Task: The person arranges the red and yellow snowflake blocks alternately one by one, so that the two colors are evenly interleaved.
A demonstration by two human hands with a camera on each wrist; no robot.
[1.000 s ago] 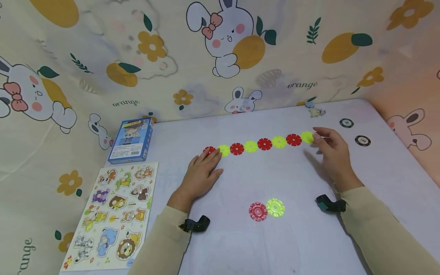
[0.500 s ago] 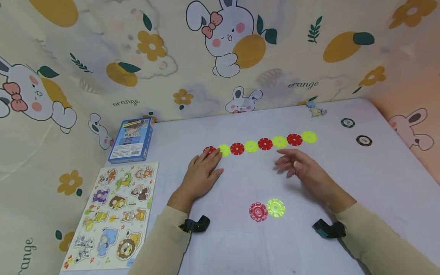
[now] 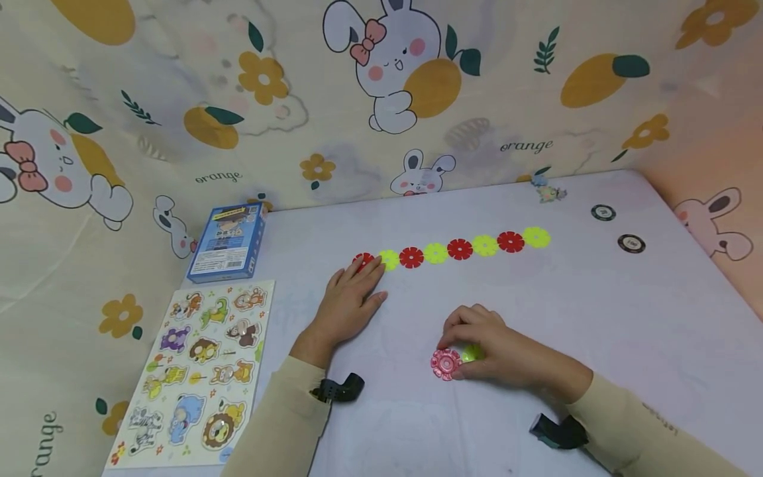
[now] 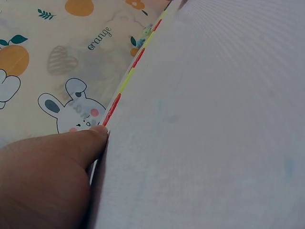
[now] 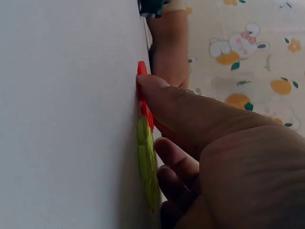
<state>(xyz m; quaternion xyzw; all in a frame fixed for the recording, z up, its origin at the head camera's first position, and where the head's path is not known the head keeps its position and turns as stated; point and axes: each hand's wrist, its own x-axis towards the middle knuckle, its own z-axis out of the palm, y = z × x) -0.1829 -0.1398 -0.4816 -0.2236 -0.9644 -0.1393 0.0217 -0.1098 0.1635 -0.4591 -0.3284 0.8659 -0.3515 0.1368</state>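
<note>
A row of red and yellow-green notched plastic discs [image 3: 459, 250] runs edge to edge across the tabletop. My left hand [image 3: 348, 308] lies flat at the row's left end, its fingers partly covering the leftmost red disc [image 3: 361, 261] and the yellow-green one beside it. Nearer to me, my right hand [image 3: 497, 348] pinches a red notched disc [image 3: 446, 364] by its edge between thumb and forefinger. Under that hand lies a yellow-green disc [image 3: 473, 352], mostly hidden; in the right wrist view, the yellow-green piece [image 5: 147, 164] looks thick, like several layers, and sits against the red.
On the left stand a blue box [image 3: 228, 244] and an animal-picture board [image 3: 197, 377]. Two black ring-patterned discs [image 3: 630, 244] lie at the back right, with a small pale figure [image 3: 550, 193] near the back edge. A patterned cloth [image 3: 346, 86] hangs behind.
My right hand let go of the yellow-green disc at the row's right end. It came down toward me and took hold of the near red disc. The left hand stayed put.
</note>
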